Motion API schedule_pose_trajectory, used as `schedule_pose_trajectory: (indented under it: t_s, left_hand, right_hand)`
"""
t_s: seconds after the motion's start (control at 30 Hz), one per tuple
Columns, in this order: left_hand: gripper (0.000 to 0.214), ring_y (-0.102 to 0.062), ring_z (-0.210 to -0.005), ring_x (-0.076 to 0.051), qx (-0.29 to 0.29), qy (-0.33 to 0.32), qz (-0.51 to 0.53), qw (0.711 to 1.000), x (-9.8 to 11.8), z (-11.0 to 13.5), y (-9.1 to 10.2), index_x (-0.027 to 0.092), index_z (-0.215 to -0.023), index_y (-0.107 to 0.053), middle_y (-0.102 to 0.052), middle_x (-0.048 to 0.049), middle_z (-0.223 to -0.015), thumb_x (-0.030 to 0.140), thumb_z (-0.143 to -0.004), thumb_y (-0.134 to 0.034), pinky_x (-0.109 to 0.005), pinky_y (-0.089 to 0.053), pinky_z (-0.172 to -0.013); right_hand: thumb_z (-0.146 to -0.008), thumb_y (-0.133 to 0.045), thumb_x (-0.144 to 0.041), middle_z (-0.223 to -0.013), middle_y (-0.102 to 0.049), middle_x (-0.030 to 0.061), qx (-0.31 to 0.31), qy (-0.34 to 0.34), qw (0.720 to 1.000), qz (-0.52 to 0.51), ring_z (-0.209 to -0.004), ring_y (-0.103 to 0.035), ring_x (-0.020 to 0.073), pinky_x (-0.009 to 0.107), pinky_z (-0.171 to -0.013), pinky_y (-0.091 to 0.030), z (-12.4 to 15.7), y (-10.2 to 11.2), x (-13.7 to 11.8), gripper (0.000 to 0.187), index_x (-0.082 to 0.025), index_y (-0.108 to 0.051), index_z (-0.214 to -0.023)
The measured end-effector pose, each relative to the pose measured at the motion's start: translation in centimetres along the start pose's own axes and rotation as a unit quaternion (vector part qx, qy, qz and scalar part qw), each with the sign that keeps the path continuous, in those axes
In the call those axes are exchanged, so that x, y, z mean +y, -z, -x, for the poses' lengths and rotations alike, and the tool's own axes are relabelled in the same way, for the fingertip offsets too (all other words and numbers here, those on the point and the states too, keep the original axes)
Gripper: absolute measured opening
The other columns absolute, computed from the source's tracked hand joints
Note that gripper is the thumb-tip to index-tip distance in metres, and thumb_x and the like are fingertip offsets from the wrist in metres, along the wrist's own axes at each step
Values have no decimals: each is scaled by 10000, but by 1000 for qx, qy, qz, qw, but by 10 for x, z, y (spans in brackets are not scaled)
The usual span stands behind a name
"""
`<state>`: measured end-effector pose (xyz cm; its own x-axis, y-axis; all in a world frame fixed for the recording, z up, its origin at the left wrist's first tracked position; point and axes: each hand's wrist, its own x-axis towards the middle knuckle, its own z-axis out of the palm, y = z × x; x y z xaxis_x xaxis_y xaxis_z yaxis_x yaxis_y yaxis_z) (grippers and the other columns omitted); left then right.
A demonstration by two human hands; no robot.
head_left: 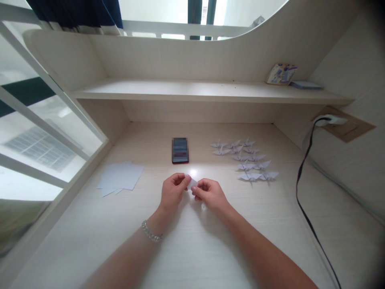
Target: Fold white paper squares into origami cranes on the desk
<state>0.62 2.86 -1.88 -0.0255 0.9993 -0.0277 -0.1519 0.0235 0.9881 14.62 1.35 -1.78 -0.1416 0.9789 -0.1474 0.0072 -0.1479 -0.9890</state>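
Observation:
A small folded piece of white paper (192,184) is held just above the desk, pinched from both sides. My left hand (174,188), with a chain bracelet on its wrist, grips the paper's left edge between thumb and fingers. On the opposite edge, my right hand (210,192) pinches it in the same way. The fingers cover much of the paper, so its exact fold cannot be made out. To the right lie several white paper cranes (251,166) in loose rows. Loose white paper sheets (122,176) overlap on the left.
A phone (180,151) lies beyond my hands. A black cable (300,192) runs from a wall socket (349,124) down the desk's right side. Above the desk's back spans a shelf (180,88) with a small colourful packet (281,74). White rails (45,116) border the left.

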Motion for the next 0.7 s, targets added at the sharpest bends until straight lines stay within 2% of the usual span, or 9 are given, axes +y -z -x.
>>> schedule_pose_trajectory:
  t_s: [0.07, 0.13, 0.3, 0.47, 0.7]
  left_hand:
    - [171, -571, -635, -131, -55, 4, -14, 998, 1, 1, 0, 124, -730, -659, -654, -46, -700, 280, -681, -706, -239, -444, -594]
    - [168, -585, -652, -147, -85, 10, -38, 996, 2, 2, 0, 117, -714, -663, -663, -59, -694, 275, -678, -709, -254, -451, -617]
    - [180, -575, -624, -148, -63, 23, -48, 997, 1, 2, 1, 117, -687, -657, -658, -56, -663, 281, -659, -724, -255, -440, -594]
    - [202, -531, -580, -117, -61, 18, -36, 997, 2, 1, 4, 124, -639, -634, -620, -26, -614, 307, -686, -706, -234, -405, -562]
    - [206, -527, -590, -122, -79, 13, -37, 996, 4, 2, 4, 130, -641, -627, -617, -23, -623, 316, -690, -702, -238, -403, -569]
  right_hand:
    - [-702, -666, -333, -559, -583, 5, 3, 2, 1000, 17, -484, -553, 125, 236, -467, -399, 1, 3, -1, 212, -156, -556, -658]
    - [-708, -658, -314, -560, -570, -3, -1, 6, 1000, 27, -493, -548, 120, 232, -474, -398, 2, 5, -2, 194, -155, -556, -666]
    - [-747, -620, -301, -583, -571, -9, -27, 24, 998, 41, -538, -554, 121, 232, -514, -405, 5, 7, -3, 170, -163, -541, -687]
    - [-745, -626, -320, -567, -571, -10, -39, 3, 998, 45, -503, -542, 118, 232, -491, -395, 4, 8, -3, 206, -168, -515, -661]
    - [-761, -623, -371, -578, -593, 3, -55, 12, 998, 32, -532, -557, 124, 235, -525, -419, 5, 7, -3, 229, -157, -561, -708]
